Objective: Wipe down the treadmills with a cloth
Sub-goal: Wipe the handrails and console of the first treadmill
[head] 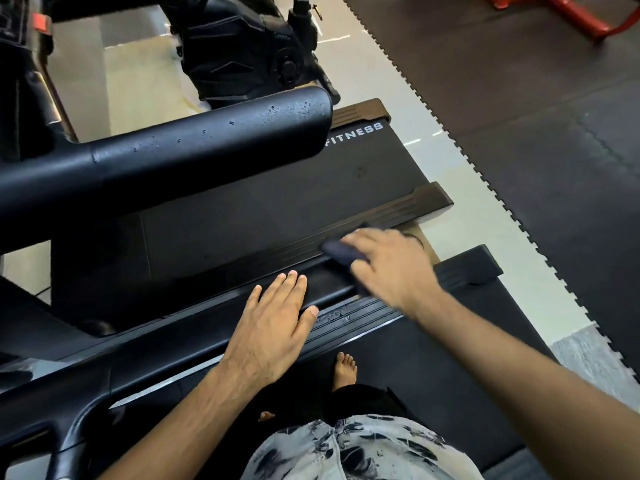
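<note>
Dark cloth (341, 251), two treadmills (374, 174).

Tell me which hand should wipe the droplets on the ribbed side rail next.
Right. The right hand holds the cloth just beyond the droplets; the left hand lies flat, empty.

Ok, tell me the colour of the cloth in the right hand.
Dark navy, almost black, though blurred; the head view shows the cloth.
</note>
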